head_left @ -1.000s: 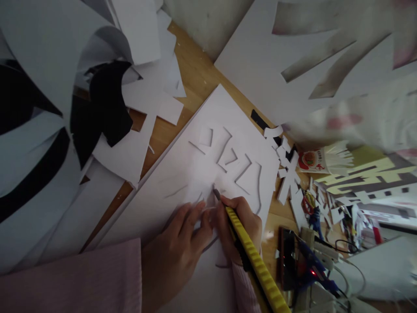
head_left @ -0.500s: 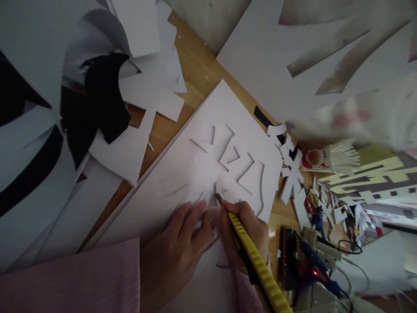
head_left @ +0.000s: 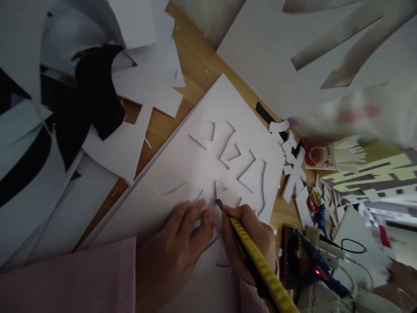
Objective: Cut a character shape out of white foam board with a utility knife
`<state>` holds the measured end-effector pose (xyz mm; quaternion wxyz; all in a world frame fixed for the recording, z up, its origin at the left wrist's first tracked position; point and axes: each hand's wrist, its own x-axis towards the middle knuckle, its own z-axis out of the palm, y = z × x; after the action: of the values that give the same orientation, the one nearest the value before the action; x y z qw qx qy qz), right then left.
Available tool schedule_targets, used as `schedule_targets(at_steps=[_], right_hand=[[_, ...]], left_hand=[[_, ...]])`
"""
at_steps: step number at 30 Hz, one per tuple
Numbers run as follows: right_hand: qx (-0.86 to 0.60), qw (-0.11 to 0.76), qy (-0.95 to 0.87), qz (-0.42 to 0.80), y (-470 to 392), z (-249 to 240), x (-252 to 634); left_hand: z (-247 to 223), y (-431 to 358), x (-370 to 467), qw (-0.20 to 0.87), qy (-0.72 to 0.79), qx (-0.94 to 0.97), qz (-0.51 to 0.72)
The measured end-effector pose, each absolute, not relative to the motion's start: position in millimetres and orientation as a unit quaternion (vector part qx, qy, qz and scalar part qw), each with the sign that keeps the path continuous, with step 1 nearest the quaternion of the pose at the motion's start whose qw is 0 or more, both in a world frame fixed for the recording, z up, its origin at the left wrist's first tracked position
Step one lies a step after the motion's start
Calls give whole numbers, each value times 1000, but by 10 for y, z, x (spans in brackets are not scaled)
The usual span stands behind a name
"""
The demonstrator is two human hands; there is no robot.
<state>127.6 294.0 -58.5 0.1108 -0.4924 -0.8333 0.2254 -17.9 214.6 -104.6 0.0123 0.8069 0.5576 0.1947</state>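
A white foam board (head_left: 182, 156) lies on the wooden table, with several angular and curved slits cut in its surface. My right hand (head_left: 249, 234) grips a yellow utility knife (head_left: 257, 265), its handle slanting down to the right. The dark blade tip touches the board at the lower end of a short slit. Just left of the blade, my left hand (head_left: 177, 248) rests on the board with fingers stretched out, holding nothing. Its fingertips are close to the knife point.
White board offcuts (head_left: 130, 148) and black pieces (head_left: 100, 91) lie left. To the right are cut scraps (head_left: 293, 169), a red-and-white carton (head_left: 321, 156), a blue glue gun (head_left: 321, 265) with a red light, and cables. Part of another person's hand (head_left: 404, 276) shows lower right.
The knife tip has moved slightly down along the board, and the slit above it shows longer. My left hand stays in place. A hand has appeared at the lower right edge.
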Motion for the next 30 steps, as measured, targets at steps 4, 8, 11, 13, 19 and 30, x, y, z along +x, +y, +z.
schedule_targets(at_steps=[4,8,11,13,19,30], right_hand=[[-482,86,-837,246,2945,-547,1292],[-492,87,-827,257,2964,-529,1291],[-492,69,-823,275,3046,-501,1268],[-490,50,-821,290,3129,-468,1239],[-485,56,-819,301,3246,-365,1150],[-462,321,-684,464,3137,-153,1415]], left_hand=[[-1050,2147,-178,14,557,808,191],[-1059,2146,-183,13,553,811,191],[-1081,2132,-177,8,548,815,187],[-1103,2115,-170,3,545,818,186],[-1136,2095,-178,-10,540,823,176],[-1142,2013,-241,-112,481,862,112]])
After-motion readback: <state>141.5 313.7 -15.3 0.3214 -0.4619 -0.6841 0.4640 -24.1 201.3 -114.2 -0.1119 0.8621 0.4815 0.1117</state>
